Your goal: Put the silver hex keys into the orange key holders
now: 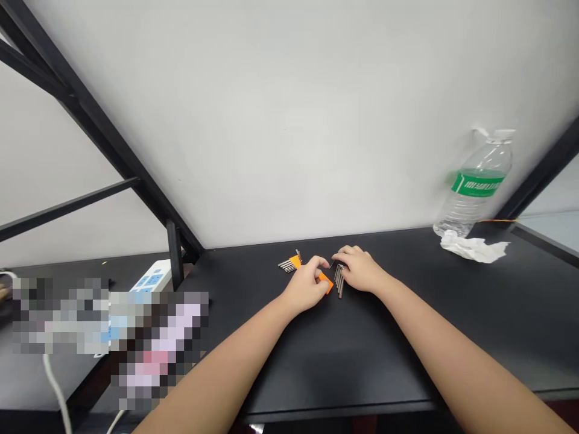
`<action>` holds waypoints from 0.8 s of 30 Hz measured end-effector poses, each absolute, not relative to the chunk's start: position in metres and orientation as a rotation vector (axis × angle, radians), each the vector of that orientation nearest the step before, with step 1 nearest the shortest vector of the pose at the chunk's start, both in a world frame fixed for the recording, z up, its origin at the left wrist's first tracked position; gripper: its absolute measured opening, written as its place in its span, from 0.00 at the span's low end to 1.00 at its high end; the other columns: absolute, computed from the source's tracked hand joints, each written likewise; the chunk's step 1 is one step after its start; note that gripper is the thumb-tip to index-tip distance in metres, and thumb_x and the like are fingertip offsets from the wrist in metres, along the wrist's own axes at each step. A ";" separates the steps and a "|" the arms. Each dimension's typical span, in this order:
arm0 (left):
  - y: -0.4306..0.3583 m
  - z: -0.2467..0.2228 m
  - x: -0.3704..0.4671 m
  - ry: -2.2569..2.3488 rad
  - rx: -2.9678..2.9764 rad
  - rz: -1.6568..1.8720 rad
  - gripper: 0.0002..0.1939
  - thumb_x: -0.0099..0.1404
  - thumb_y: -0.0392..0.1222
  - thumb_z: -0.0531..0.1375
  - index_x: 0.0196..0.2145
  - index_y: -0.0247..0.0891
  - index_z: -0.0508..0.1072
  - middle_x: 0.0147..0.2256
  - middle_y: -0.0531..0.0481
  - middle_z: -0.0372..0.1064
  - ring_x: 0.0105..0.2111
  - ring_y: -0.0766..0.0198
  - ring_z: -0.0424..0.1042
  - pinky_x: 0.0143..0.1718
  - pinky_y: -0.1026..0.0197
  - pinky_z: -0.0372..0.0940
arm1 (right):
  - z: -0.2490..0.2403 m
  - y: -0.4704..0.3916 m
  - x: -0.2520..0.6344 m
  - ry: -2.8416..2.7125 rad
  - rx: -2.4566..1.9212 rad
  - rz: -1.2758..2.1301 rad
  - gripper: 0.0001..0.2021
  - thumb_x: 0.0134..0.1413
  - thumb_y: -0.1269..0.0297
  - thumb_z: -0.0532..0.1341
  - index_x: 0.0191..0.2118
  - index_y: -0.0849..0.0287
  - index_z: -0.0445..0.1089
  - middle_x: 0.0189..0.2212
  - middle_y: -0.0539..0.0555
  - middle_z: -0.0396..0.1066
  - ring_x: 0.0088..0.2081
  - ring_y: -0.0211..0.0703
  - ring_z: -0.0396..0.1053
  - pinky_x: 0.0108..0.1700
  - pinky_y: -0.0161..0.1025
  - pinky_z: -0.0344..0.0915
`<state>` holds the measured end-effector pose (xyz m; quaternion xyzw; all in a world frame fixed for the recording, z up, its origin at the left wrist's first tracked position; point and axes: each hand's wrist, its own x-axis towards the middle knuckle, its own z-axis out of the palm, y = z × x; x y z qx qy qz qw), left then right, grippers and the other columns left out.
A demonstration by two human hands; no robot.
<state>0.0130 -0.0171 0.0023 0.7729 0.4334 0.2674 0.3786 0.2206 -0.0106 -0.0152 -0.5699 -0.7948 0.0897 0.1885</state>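
My left hand (308, 283) is closed, with an orange plastic hex key holder (325, 282) between its thumb and fingers. Just to the right, several loose metal hex keys (339, 283) lie side by side on the black table. Over their upper end my right hand (359, 269) is bent, its fingertips pinched at a thin dark hex key (333, 263) between the two hands. A second orange holder (295, 261), filled with several hex keys, lies beyond my left hand. My fingers cover part of the held holder and of the loose keys.
A clear water bottle (479, 184) with a green label leans near the wall at the back right, crumpled white tissue (474, 248) before it. On the left are a white power strip (151, 278), black frame bars (174, 253) and a pale cable (56, 386).
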 end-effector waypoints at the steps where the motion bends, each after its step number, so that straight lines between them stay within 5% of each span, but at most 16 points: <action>1: -0.017 0.002 0.013 1.107 1.973 0.684 0.18 0.54 0.31 0.55 0.43 0.41 0.66 0.19 0.63 0.58 0.19 0.69 0.56 0.23 0.65 0.51 | -0.015 -0.012 0.220 -2.269 -1.573 0.262 0.22 0.54 0.74 0.56 0.53 0.53 0.72 0.54 0.57 0.70 0.53 0.53 0.64 0.49 0.47 0.59; 7: -0.016 0.001 0.011 1.096 1.983 0.682 0.18 0.53 0.31 0.55 0.43 0.40 0.66 0.19 0.63 0.57 0.19 0.70 0.55 0.23 0.66 0.51 | -0.005 -0.017 0.222 -2.328 -1.537 0.381 0.19 0.50 0.75 0.56 0.47 0.55 0.73 0.53 0.57 0.70 0.53 0.52 0.65 0.51 0.48 0.60; 14: -0.018 0.001 0.010 1.075 1.999 0.676 0.19 0.54 0.30 0.55 0.45 0.40 0.65 0.20 0.62 0.62 0.20 0.69 0.58 0.25 0.65 0.53 | -0.004 -0.023 0.236 -2.434 -1.552 0.492 0.36 0.48 0.72 0.58 0.66 0.51 0.60 0.70 0.56 0.53 0.67 0.58 0.51 0.62 0.56 0.53; 19: -0.018 0.001 0.012 1.082 2.006 0.665 0.18 0.54 0.31 0.55 0.44 0.41 0.66 0.19 0.63 0.57 0.20 0.69 0.55 0.24 0.65 0.51 | -0.011 -0.018 0.222 -2.409 -1.551 0.273 0.25 0.58 0.75 0.52 0.58 0.51 0.69 0.57 0.57 0.69 0.57 0.53 0.63 0.53 0.50 0.60; 24: -0.018 0.001 0.011 1.084 1.998 0.656 0.19 0.54 0.31 0.55 0.44 0.42 0.65 0.20 0.63 0.58 0.20 0.69 0.55 0.24 0.65 0.52 | -0.010 -0.017 0.218 -2.374 -1.558 0.225 0.17 0.58 0.76 0.54 0.47 0.52 0.74 0.49 0.56 0.72 0.50 0.51 0.65 0.48 0.45 0.60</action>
